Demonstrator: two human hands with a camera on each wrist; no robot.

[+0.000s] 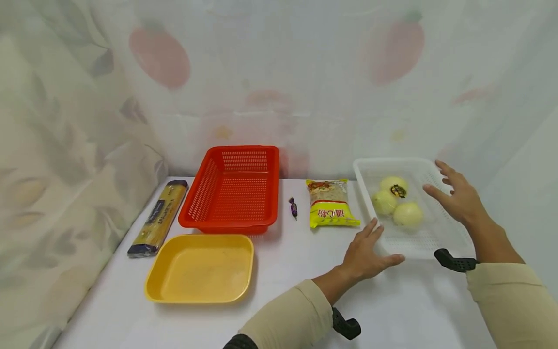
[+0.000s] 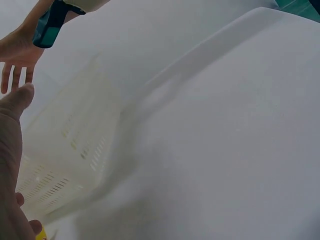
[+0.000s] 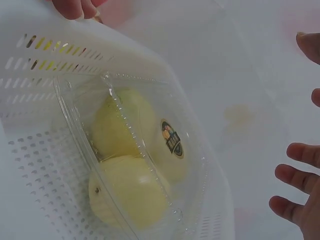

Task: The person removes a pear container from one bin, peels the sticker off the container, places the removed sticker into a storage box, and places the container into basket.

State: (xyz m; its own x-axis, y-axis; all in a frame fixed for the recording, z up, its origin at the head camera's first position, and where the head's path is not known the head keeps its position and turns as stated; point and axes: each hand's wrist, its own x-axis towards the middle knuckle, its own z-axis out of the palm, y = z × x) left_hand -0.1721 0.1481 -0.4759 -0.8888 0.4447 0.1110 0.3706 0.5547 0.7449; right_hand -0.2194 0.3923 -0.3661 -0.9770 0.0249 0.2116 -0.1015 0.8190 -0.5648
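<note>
Left hand (image 1: pixel 364 254) and right hand (image 1: pixel 457 196), fingers spread, holding nothing, flank white basket (image 1: pixel 440 240) with boxed pears (image 1: pixel 397 202). Apparent step: reaching to grip; next needs firm hold on both rims.

Head cam looks forward and down over the whole white table (image 1: pixel 283 271) from a bit back. The 2 wrist cams sit way closer: left skims the white basket (image 2: pixel 65 150) wall, right peers down inside. All 3 share that basket.

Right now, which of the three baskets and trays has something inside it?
The white perforated plastic basket on the right: it holds a clear pack of yellow fruit. The red basket and yellow tray hold nothing.
</note>
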